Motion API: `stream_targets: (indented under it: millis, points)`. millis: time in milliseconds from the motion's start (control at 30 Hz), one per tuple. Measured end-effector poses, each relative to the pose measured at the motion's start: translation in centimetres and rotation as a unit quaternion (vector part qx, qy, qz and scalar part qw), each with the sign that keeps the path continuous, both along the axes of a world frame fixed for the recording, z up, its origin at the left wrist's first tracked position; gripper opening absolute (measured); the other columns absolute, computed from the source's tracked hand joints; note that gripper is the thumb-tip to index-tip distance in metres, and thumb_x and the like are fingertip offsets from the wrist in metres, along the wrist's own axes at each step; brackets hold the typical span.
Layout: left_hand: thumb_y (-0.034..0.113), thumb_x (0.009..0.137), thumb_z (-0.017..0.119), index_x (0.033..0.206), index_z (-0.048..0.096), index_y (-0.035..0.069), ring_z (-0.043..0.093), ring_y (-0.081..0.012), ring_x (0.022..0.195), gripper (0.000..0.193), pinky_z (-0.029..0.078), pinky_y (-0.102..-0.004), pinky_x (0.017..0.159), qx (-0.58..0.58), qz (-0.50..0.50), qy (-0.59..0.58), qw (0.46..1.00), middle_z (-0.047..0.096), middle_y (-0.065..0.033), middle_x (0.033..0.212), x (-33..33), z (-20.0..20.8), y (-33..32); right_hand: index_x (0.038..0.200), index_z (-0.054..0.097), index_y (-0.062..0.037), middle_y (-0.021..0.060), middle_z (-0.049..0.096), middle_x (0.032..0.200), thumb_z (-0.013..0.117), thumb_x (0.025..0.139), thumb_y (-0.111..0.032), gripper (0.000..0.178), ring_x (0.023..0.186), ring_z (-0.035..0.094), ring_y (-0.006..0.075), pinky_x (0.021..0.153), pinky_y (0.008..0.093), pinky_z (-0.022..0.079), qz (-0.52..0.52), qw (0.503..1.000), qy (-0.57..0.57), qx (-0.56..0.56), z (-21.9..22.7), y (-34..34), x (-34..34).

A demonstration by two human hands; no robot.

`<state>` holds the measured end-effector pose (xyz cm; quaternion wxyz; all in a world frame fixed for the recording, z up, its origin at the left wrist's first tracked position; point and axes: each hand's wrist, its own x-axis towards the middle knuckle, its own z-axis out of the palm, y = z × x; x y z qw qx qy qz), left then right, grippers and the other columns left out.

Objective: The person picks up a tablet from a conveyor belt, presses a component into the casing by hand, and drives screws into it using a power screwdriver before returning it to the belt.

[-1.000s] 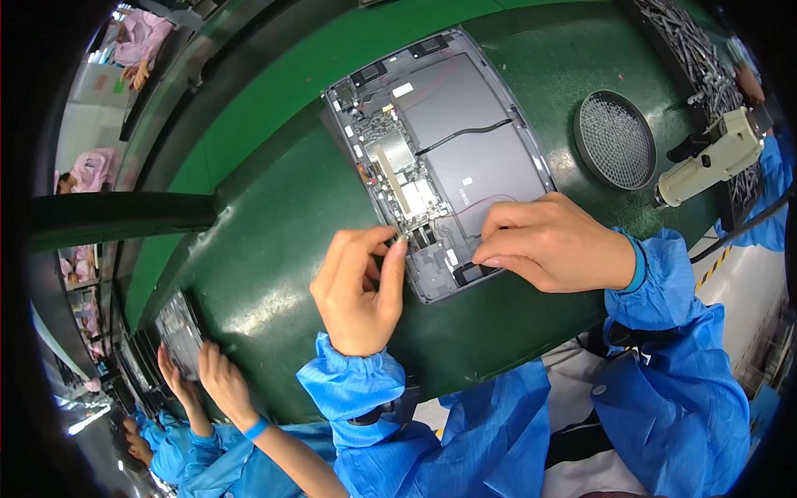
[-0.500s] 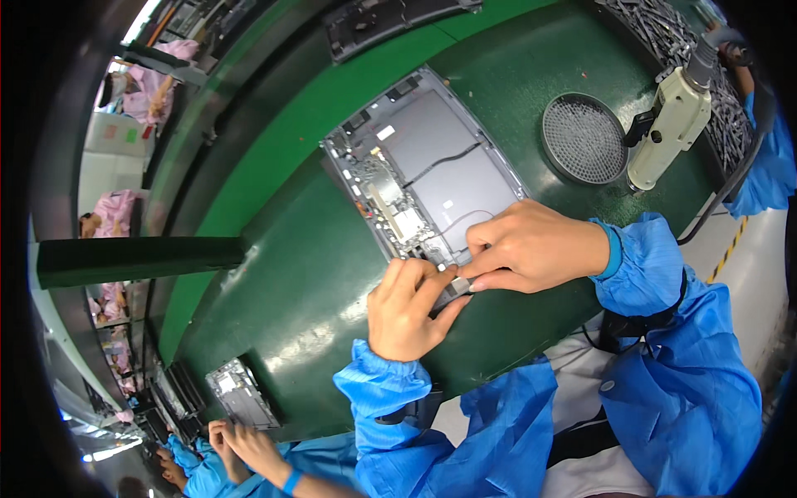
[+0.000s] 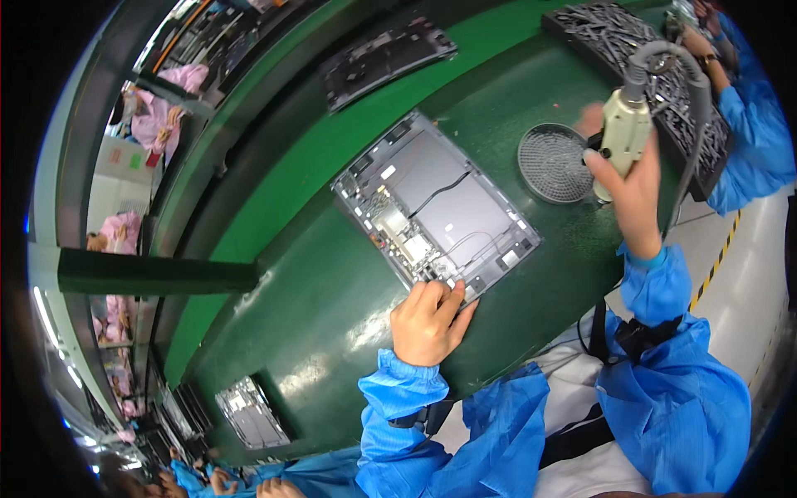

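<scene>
An opened laptop chassis (image 3: 455, 214), grey, with its circuit board and a black cable exposed, lies at an angle on the green bench. My left hand (image 3: 427, 325) rests its fingertips and thumb on the chassis's near corner; whether it pinches a small part there is hidden. Over to the right, my right hand (image 3: 638, 217), slightly blurred, is wrapped round an off-white electric screwdriver (image 3: 628, 131) that stands upright with a grey hose at its top. A round dark tray (image 3: 558, 196) with a grid of small holes sits just left of the screwdriver.
A second black laptop part (image 3: 388, 65) lies at the back. Behind the screwdriver is a black bin (image 3: 701, 184) heaped with grey strip-like parts, near a co-worker's blue sleeve (image 3: 757, 137). Another chassis (image 3: 252, 413) is at lower left, beside other people. A dark beam (image 3: 158, 271) juts in from the left.
My right hand has left the chassis corner and moved right and away onto the screwdriver. My left hand stays at the corner. The whole view has shifted somewhat.
</scene>
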<state>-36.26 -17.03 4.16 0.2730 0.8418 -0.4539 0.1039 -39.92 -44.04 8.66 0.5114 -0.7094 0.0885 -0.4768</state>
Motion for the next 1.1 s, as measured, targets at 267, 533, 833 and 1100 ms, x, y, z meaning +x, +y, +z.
stream_targets:
  millis: [267, 533, 833, 1100]
  points:
    - [0.011, 0.061, 0.081, 0.080, 0.069, 0.005, 0.052, -0.0204, 0.056, 0.024, 0.044, -0.0319, 0.047, -0.010, -0.016, -0.036, 0.999, 0.050, -0.0038, 0.064, 0.1, 0.3, -1.0, 0.100, 0.061, 0.0043, 0.0004, 0.050, 0.058, 0.065, 0.085, -0.019, 0.028, 0.051, 0.050, 0.0067, 0.053, 0.0258, 0.048, 0.186, 0.949, 0.073, 0.243, 3.4, -4.7, 0.7]
    - [0.009, 0.059, 0.082, 0.081, 0.069, 0.004, 0.051, -0.0196, 0.052, 0.026, 0.043, -0.0308, 0.045, 0.014, -0.043, -0.020, 0.999, 0.050, -0.0037, 0.064, 0.4, 0.3, -1.3, 0.077, 0.055, -0.0049, 0.0006, 0.051, 0.053, 0.074, 0.077, -0.013, 0.021, 0.042, 0.049, 0.0087, 0.044, 0.0244, 0.045, 0.179, 0.929, -0.017, 0.324, -0.4, -1.8, 4.5]
    - [0.007, 0.056, 0.083, 0.085, 0.070, 0.002, 0.053, -0.0187, 0.055, 0.032, 0.042, -0.0296, 0.045, 0.029, -0.038, -0.001, 0.999, 0.052, -0.0037, 0.068, 0.6, 0.2, -0.7, 0.089, 0.062, 0.0029, 0.0019, 0.052, 0.058, 0.066, 0.081, -0.014, 0.019, 0.047, 0.046, 0.0082, 0.050, 0.0265, 0.045, 0.211, 0.947, 0.036, 0.240, -0.7, -0.8, 4.5]
    - [0.007, 0.055, 0.084, 0.084, 0.070, 0.002, 0.052, -0.0188, 0.055, 0.032, 0.042, -0.0296, 0.046, 0.024, -0.034, -0.005, 0.999, 0.051, -0.0038, 0.067, 0.5, 0.4, -1.0, 0.087, 0.062, 0.0027, 0.0016, 0.050, 0.055, 0.066, 0.081, -0.015, 0.019, 0.046, 0.047, 0.0088, 0.049, 0.0267, 0.046, 0.197, 0.952, 0.046, 0.231, -0.4, -0.8, 4.5]
